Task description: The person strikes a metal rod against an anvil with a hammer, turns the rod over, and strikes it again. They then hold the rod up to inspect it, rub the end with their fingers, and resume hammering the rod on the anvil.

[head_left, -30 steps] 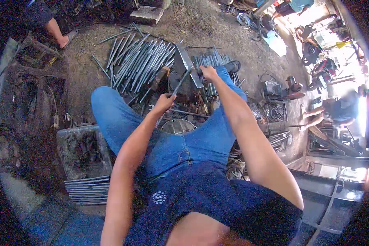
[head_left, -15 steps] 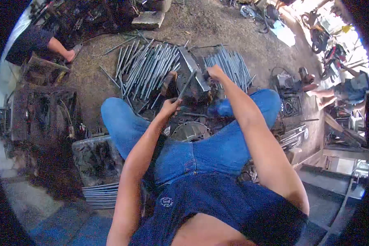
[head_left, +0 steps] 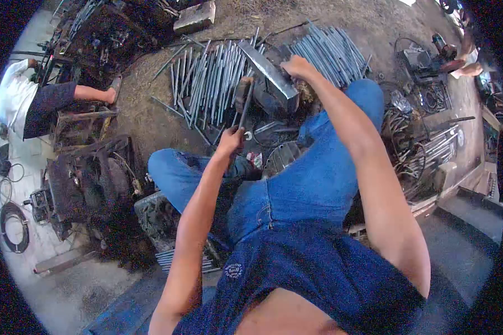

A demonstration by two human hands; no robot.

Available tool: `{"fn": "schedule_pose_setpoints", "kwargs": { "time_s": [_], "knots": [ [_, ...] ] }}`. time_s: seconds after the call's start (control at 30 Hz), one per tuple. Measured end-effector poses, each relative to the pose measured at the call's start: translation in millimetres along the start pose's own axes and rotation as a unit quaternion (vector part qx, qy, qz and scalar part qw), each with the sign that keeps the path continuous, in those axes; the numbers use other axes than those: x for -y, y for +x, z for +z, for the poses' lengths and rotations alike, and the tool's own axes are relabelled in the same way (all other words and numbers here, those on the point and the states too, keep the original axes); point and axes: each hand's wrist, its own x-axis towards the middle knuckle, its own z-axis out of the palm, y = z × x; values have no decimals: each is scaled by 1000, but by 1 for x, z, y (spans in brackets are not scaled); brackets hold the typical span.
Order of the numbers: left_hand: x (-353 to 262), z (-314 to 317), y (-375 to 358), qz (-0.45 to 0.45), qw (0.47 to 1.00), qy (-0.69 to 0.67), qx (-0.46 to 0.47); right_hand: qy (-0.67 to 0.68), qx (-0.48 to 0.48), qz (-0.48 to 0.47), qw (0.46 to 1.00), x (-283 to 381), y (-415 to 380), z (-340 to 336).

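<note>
My left hand (head_left: 231,142) is closed round a dark metal rod (head_left: 246,106), which points up and away beside a wooden block (head_left: 242,92). My right hand (head_left: 299,68) is curled next to the upper side of a long flat steel piece (head_left: 269,71); what it grips is hidden. The steel piece lies slanted over a dark block (head_left: 274,100) between my hands. Many thin metal rods (head_left: 212,84) lie in a loose pile beyond my left hand. Another bundle of rods (head_left: 332,53) lies beyond my right hand.
A person in dark shorts (head_left: 50,103) is at the left, one leg stretched out. Dark machinery (head_left: 95,184) stands at my left. More rods (head_left: 436,148) and a metal device (head_left: 419,58) lie at the right. A concrete block (head_left: 194,18) is at the top.
The view has shifted, showing more of the left side. The rod in my left hand now stands more upright, away from the steel piece. My right hand has turned and sits higher beside that piece.
</note>
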Motion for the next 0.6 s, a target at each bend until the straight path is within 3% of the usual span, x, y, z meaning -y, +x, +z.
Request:
{"fn": "schedule_pose_setpoints", "kwargs": {
  "time_s": [0.1, 0.13, 0.17, 0.23, 0.33, 0.4, 0.6],
  "knots": [
    [-4, -1, 19, 4, 999, 51, 2, -13, 8, -26, 1000, 1, 6, 0],
    [8, -1, 36, 61, 996, 60, -2, -28, 6, -35, 999, 0, 8, -1],
    [21, -4, 48, 59, 996, 65, 0, -43, 3, -45, 998, -1, 10, -1],
    [-20, 2, 30, -87, 995, 39, 41, -21, -17, 3, 1000, -11, 25, 9],
    [-21, 6, 44, -97, 994, 2, 56, -34, -51, -30, 998, -7, 20, 5],
    [-20, 7, 48, -109, 991, -45, 63, -46, 23, -24, 998, -7, 24, -1],
    [-22, -1, 59, -106, 971, -169, 134, -57, 51, -46, 996, -14, 44, 2]
  ]
}}
